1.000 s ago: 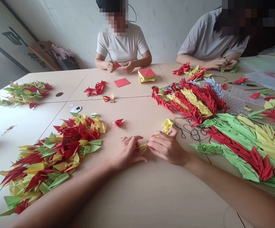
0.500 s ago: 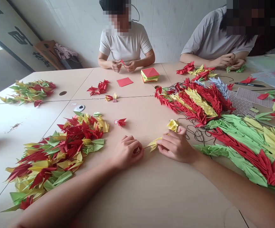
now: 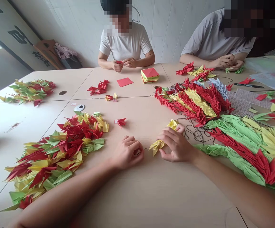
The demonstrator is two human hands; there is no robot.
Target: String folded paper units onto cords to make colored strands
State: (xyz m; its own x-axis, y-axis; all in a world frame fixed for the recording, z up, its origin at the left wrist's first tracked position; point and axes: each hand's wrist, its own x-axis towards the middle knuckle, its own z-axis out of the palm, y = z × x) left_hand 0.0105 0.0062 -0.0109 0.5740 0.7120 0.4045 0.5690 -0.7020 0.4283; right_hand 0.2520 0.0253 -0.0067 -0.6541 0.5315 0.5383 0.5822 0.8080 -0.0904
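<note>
At right fingers (image 3: 168, 136), yellow folded paper (image 3: 156, 146)

My yellow origami (image 3: 156, 146) looks like matt, sharply creased paper; the worktop (image 3: 151, 193) before me is smooth, the dark thread (image 3: 146, 148) dull.

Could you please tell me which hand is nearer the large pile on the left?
The left hand, just right of the large pile; the right hand is farther right.
</note>
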